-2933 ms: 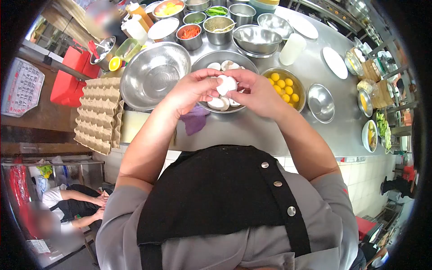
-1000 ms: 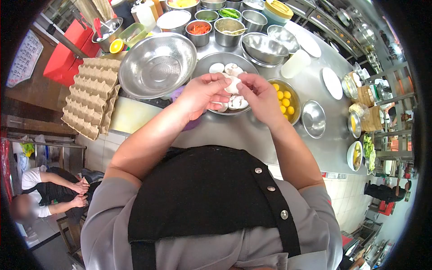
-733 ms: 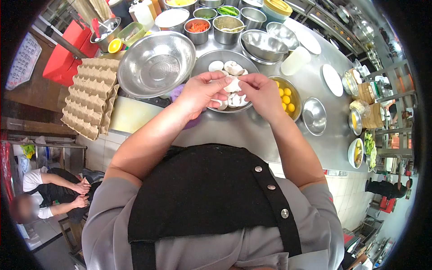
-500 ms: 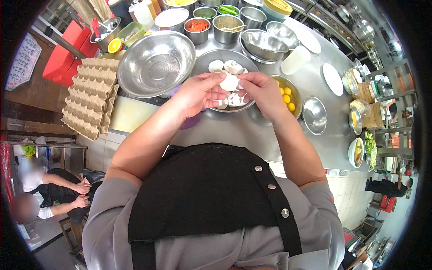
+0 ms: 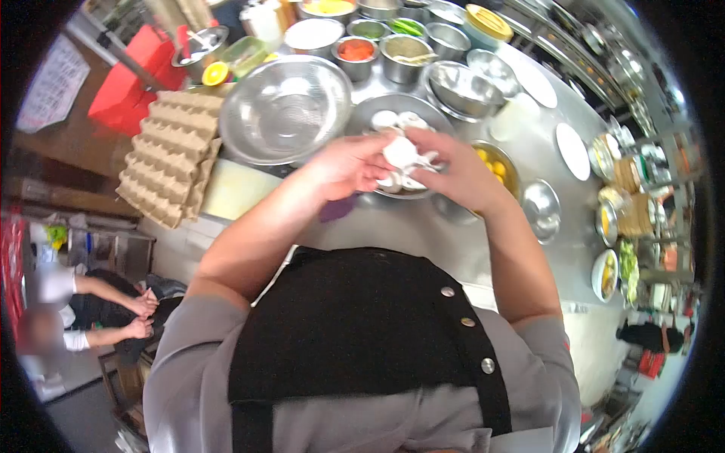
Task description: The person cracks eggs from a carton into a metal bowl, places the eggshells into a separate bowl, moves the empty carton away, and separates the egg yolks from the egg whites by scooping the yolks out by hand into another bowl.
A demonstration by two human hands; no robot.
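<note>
Pinching a rounded white eggshell (image 5: 399, 153) above the steel bowl (image 5: 368, 113), the left hand (image 5: 345, 166) has its fingers nearly closed; the right hand (image 5: 462, 172) curves half-open alongside, blur hiding whether its fingers grip, and partly covers the egg yolks (image 5: 495, 167).

The basin (image 5: 287, 109) is glossy metal, the tabletop (image 5: 423, 234) smooth metal with a softer sheen. Left of the basin, egg trays (image 5: 162, 155) look like rough, matt paper pulp; right of it, eggshells (image 5: 385, 119) look smooth (almost chalky). Nearer than the basin, the apron (image 5: 355, 325) is matt cloth.
</note>
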